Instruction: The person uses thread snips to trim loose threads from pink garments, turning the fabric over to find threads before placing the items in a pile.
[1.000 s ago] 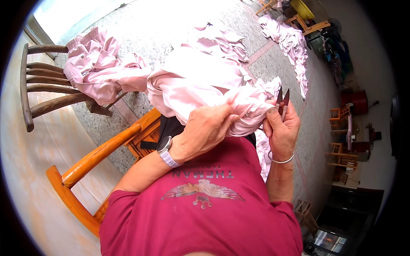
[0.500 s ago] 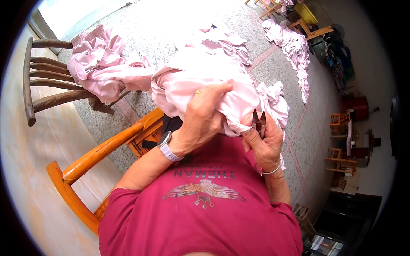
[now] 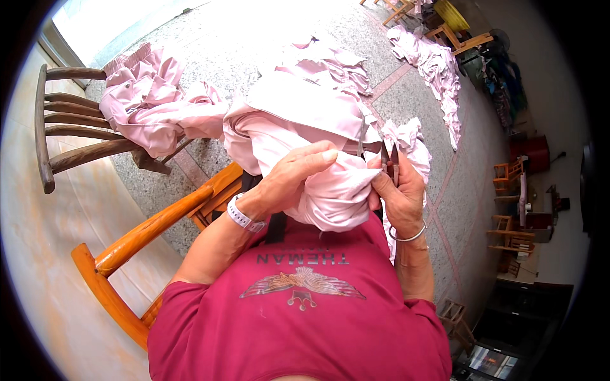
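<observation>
Nearest the camera: red shirt [image 3: 298,317] of the wearer, both forearms rising from the lower edge. Left hand [image 3: 295,181], white wristband, is curled w/ fingers closed over a fold of the pink garment [image 3: 305,127], thumb and fingertips pressing the cloth down against the lap bundle. Right hand [image 3: 397,193], thin bangle at the wrist, is closed round small thread snips [image 3: 389,159], blades pointing up and touching the garment edge just beside the left fingertips. Garment lies bunched in the lap, spilling fwd over the knees. Handling, as a judgement: light, soft, fully limp fabric, smooth and likely a bit slippery; no stiffness, so any unsupported part sags and folds. Best hold is a pinch at a seam or hem close to the work point, cloth kept taut between the hands; low fragility, but the blade tips can nick it. Left of the lap: orange wooden chair [image 3: 146,235], seat mostly hidden. Further left, a dark wooden chair [image 3: 57,127] serves as holder for a heap of same-colour pink garments [image 3: 152,108], draped over seat and rail. Beyond the knees, more pink pieces lie on the speckled stone floor [image 3: 267,38]. Far right: a long row of pink cloth [image 3: 438,70] on the floor, near another wooden chair [image 3: 460,38]; small wooden furniture along the right wall, detail too small to tell.
</observation>
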Available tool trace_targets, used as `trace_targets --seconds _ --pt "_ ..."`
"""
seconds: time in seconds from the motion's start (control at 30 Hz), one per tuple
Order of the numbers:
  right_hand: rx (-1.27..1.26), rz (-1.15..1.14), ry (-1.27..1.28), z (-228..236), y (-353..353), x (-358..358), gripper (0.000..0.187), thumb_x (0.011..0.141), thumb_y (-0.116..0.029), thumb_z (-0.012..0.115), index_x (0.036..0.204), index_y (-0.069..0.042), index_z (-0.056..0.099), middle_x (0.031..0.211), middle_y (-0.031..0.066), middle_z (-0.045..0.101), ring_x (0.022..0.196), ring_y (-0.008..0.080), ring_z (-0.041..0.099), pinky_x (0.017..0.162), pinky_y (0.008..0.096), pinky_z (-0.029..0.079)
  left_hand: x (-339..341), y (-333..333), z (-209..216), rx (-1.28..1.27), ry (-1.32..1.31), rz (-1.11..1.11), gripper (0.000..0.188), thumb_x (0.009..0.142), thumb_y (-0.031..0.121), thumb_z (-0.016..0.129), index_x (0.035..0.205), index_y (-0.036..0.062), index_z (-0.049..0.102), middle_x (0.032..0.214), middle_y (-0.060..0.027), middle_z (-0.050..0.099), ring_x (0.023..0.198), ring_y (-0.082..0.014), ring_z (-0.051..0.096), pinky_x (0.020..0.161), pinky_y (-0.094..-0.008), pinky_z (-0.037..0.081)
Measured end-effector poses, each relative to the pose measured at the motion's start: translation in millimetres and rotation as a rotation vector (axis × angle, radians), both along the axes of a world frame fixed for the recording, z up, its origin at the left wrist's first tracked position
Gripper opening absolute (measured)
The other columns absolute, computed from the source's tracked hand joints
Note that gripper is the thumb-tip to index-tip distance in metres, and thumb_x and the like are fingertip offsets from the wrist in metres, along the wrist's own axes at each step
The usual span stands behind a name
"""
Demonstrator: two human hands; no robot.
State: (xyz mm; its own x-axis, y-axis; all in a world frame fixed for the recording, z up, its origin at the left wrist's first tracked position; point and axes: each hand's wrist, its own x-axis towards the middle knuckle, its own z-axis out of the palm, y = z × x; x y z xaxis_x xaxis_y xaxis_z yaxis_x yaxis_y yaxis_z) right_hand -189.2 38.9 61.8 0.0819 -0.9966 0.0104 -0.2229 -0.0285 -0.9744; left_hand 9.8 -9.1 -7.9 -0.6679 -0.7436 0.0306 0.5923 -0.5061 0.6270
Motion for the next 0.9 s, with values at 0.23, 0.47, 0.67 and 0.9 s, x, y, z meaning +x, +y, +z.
trace_targets --seconds 0.23,0.47,0.67,0.9 --pt "0.043 -0.204 0.056 -6 -4 -4 0.018 0.102 -0.015 0.055 0.09 -0.001 0.055 0.066 -0.0014 0.053 0.045 0.0027 0.042 0.037 0.0205 0.031 -21 0 -11 -1.07 -0.704 0.963 0.029 0.082 -0.002 0.067 0.108 0.0019 0.055 0.084 -0.0108 0.054 0.071 -0.0252 0.059 0.061 -0.0345 0.048" --pt "-0.06 -0.266 -0.019 -10 -6 5 0.019 0.101 -0.018 0.057 0.092 -0.001 0.056 0.068 -0.0025 0.051 0.047 0.0023 0.043 0.038 0.0193 0.033 -24 18 -10 -1.086 -0.777 0.655 0.02 0.083 0.005 0.07 0.101 0.0007 0.062 0.089 -0.0125 0.064 0.074 -0.0285 0.066 0.061 -0.0378 0.051" --pt "-0.112 -0.239 -0.099 -12 -5 14 0.018 0.101 -0.019 0.057 0.096 -0.001 0.056 0.071 -0.0008 0.055 0.047 0.0026 0.045 0.039 0.0192 0.034 -26 20 1 -0.847 -0.717 0.645 0.026 0.082 0.005 0.071 0.105 -0.0017 0.06 0.095 -0.016 0.063 0.075 -0.0278 0.064 0.064 -0.0354 0.05" --pt "-0.092 -0.219 -0.132 -15 -4 19 0.019 0.101 -0.02 0.056 0.097 -0.002 0.056 0.071 -0.0017 0.055 0.047 0.0029 0.045 0.039 0.0189 0.034 -29 11 -13 -0.961 -0.653 0.843 0.019 0.081 -0.002 0.066 0.099 -0.0018 0.061 0.098 -0.0164 0.062 0.083 -0.0344 0.062 0.071 -0.0393 0.05"
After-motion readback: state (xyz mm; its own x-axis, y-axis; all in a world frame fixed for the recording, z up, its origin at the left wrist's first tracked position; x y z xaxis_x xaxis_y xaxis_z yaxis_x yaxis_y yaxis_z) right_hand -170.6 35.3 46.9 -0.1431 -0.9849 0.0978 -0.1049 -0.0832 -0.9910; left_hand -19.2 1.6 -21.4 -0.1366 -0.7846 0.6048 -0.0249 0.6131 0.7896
